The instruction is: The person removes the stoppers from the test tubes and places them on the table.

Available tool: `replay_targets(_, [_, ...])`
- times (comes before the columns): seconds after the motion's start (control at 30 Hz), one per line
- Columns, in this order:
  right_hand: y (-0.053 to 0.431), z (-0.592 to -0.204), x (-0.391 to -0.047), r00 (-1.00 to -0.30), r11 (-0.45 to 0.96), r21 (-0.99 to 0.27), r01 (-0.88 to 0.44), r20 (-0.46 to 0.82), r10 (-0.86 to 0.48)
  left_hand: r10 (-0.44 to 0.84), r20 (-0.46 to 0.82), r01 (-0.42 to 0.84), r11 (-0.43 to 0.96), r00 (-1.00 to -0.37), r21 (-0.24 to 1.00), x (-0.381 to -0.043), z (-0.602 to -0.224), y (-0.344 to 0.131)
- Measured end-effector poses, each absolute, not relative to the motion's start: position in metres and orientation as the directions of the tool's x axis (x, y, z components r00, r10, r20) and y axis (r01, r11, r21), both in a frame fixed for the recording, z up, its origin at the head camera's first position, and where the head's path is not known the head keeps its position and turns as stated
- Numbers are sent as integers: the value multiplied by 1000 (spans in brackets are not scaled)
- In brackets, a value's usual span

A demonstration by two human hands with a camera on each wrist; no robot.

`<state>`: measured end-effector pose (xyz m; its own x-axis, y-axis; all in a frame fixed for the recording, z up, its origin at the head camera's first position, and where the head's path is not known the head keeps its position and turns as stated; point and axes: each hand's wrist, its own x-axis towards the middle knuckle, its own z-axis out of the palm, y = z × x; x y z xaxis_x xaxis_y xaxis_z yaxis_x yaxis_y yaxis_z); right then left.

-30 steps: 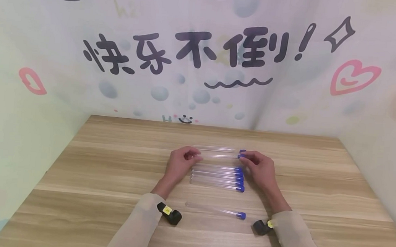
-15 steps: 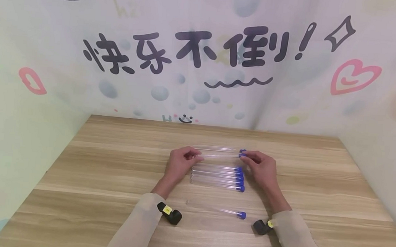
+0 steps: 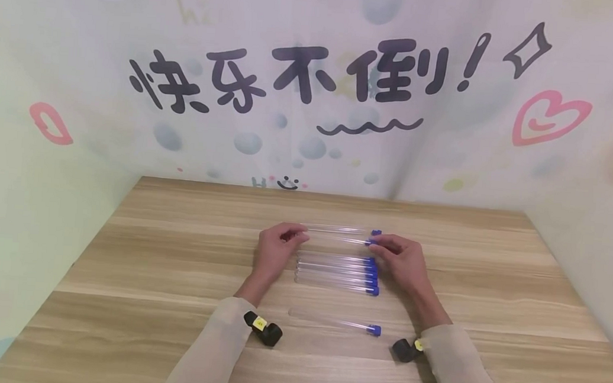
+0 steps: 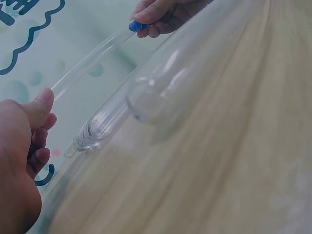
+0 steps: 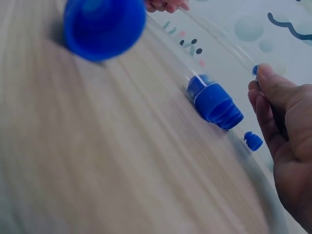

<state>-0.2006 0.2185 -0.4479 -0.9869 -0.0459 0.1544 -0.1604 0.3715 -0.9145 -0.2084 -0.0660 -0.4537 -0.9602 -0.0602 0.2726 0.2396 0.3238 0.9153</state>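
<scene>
A clear test tube (image 3: 335, 238) with a blue cap is held level between my two hands, raised off the table in both wrist views. At its left end, my left hand (image 3: 277, 250) pinches the tube between thumb and fingers. My right hand (image 3: 402, 260) pinches the blue cap (image 4: 137, 26) at the other end. Nearer me, several capped tubes (image 3: 333, 271) lie side by side in a row, caps to the right. One tube (image 3: 338, 229) lies beyond the held one, its blue cap (image 5: 253, 141) visible below my right hand.
Closest to me, a single capped tube (image 3: 335, 321) lies apart, slightly slanted. The wood-grain table (image 3: 136, 262) meets a printed backdrop (image 3: 224, 150) at its far edge. Pale walls flank both sides. Black wrist cameras (image 3: 263, 329) sit on both sleeves.
The held tube and both hands have shifted slightly left. My left hand has moved a little away from me, so the tube's tilt has changed. The tubes on the table lie as before.
</scene>
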Motion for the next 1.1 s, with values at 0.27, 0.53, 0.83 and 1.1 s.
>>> replay_targets(0.27, [219,-446,-200,-987,369,-916,-156,160,-20,-47,240,211,331,-970,920,-208,-454,-65])
replay_targets(0.53, [218,-445,-200,-984,431,-891,-145,177,34,-16,234,214,351,-972,912,-205,-452,-65])
replay_targets(0.83, [218,-442,-201,-993,356,-928,-110,118,2,-61,286,250,340,-956,907,-207,-452,-65])
replay_targets(1.1, [219,-442,-202,-994,335,-936,-109,105,-29,-63,284,255,290,-957,922,-208,-453,-64])
